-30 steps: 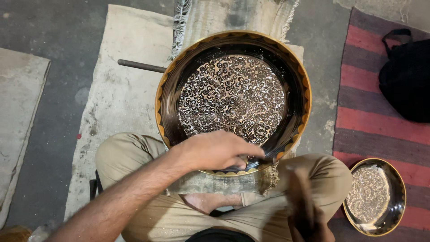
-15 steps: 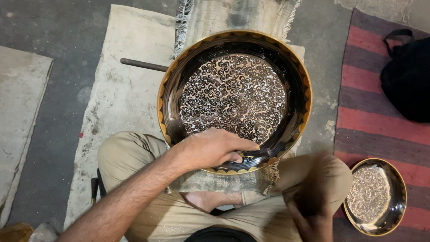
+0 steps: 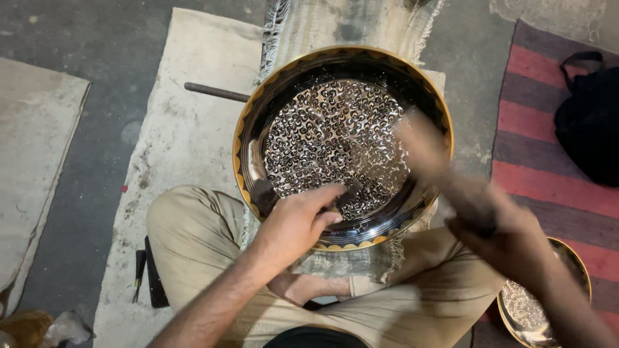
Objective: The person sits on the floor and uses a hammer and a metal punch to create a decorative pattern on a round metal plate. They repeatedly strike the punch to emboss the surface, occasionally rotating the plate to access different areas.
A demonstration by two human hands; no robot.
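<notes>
A large round metal tray (image 3: pixel 253 132) with a gold patterned rim and a densely engraved centre rests on my crossed legs. My left hand (image 3: pixel 293 225) lies on its near inner edge and pinches a small dark punch (image 3: pixel 350 193) against the engraved surface. My right hand (image 3: pixel 512 241) grips a dark-handled hammer (image 3: pixel 433 161), which is blurred with motion over the right side of the tray. The hammer's head is too smeared to make out.
A dark metal rod (image 3: pixel 216 92) lies on the beige mat (image 3: pixel 184 142) left of the tray. A smaller engraved tray (image 3: pixel 523 308) sits by my right knee on a red striped rug (image 3: pixel 535 122). A black bag (image 3: pixel 590 125) lies far right. Small tools (image 3: pixel 139 270) lie by my left thigh.
My right hand has swung up from beside my lap, bringing the hammer over the tray's right side. My left hand has stayed on the tray's near edge with the punch.
</notes>
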